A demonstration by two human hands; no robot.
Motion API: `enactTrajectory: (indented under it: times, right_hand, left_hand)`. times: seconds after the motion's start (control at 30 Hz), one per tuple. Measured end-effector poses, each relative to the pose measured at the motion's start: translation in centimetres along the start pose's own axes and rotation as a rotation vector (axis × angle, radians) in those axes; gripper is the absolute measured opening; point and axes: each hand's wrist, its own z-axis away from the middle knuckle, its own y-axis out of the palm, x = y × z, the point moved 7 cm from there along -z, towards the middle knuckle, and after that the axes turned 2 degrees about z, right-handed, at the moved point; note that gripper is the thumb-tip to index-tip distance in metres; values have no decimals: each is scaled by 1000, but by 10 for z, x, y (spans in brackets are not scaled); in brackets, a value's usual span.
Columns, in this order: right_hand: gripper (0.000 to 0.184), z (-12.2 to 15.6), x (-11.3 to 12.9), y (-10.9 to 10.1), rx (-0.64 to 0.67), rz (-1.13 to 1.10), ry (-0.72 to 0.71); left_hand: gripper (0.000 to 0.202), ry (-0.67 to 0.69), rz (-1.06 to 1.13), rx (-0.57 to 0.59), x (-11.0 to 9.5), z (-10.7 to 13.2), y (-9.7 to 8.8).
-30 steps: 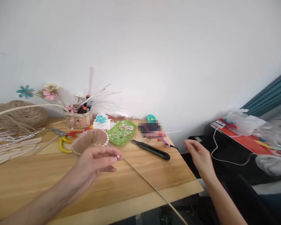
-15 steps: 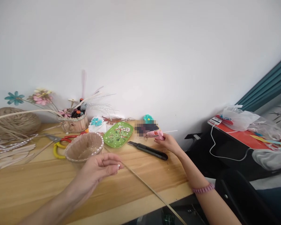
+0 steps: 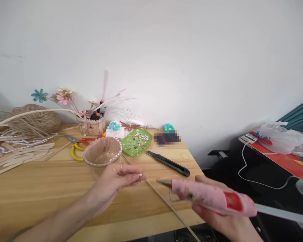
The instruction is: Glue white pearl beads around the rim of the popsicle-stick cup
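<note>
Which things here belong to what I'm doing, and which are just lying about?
Apparently in the job:
pink glue gun, in your right hand
small white piece, in your left hand
thin stick, running past that hand

Seemingly just lying about:
black cutter
scissors
twine ball
bead-rimmed basket (unsure)

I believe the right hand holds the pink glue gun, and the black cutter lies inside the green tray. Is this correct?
Not quite: the black cutter is not inside the green tray. The head view shows it lying on the wooden table, beside the tray. The right hand does hold the pink glue gun.
</note>
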Motion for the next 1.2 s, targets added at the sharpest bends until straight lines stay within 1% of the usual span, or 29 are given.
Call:
enactTrajectory:
  times: [0.03,0.1,0.17,0.23,0.3,0.33,0.37,0.4,0.47,0.5,0.53,0.57,0.63,0.67,0.7,0.83,0.87,0.97,1.1,1.13,1.2]
  right_hand:
    - [20,3,7,7,41,20,-14]
    - [21,9,19,21,142,87,-65]
    - [26,13,27,28,190,171,-125]
    - [27,16,28,32,221,255,-168]
    - [28,20,23,36,222,331,-210]
    - [27,22,20,36,185,367,-242]
    - [25,25,18,33,82,412,-275]
    - [23,28,16,27,-72,461,-305]
    - [19,39,14,13,-436,550,-339]
    - [19,44,11,10,-543,579,-336]
    - [19,45,8,13,-534,573,-328]
    - [20,42,4,19,-424,537,-315]
    - [24,35,-1,36,-103,426,-292]
    - [26,33,-2,43,35,384,-269]
    - [28,32,-3,45,129,365,-235]
    - [33,29,-8,42,298,389,-83]
    - [31,29,-9,42,324,395,-61]
    - [25,29,-9,42,319,385,-72]
    - [45,31,-5,48,196,301,-112]
    - [46,32,-4,49,165,288,-116]
    - [40,33,-1,52,131,271,-126]
  left_hand:
    - [36,2,5,1,0,0,0]
    - [34,11,6,4,1,1,1]
    - [32,17,2,13,1,1,1]
    - [31,22,-1,28,2,2,1]
    - [30,31,-4,54,1,3,3]
    - [29,36,-6,63,1,3,3]
    - [28,40,-7,68,0,4,4]
    - [28,41,-7,69,0,5,5]
    - [29,35,4,47,-1,7,5]
    - [30,29,11,32,-1,8,4]
    - [30,25,16,19,-1,9,4]
    - [30,21,16,9,-1,9,4]
    - [30,15,1,-9,-1,10,3]
    - [29,11,-12,-15,-1,10,3]
    - [29,7,-23,-20,-1,9,3]
    - [28,18,-39,-3,-1,6,3]
    - [28,29,-38,5,-1,6,3]
    - [27,59,-45,25,0,4,2]
    - [26,73,-63,37,0,4,1]
    - [26,75,-67,36,0,4,2]
    - [25,72,-76,30,-1,4,2]
